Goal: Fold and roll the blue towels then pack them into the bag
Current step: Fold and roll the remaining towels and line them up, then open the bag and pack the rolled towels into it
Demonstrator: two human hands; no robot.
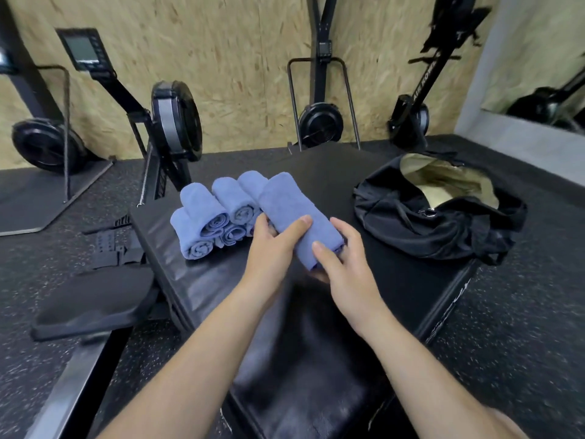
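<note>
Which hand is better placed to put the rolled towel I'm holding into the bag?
Probably the right hand: it grips the rolled towel, and the open bag lies on its side. The left hand would have to cross over.

One wide-angle view, worn on the head, looks forward and down from close above the black surface. The far wall fills the top; edges bow, and the near part seems blurred, perhaps by motion.
</note>
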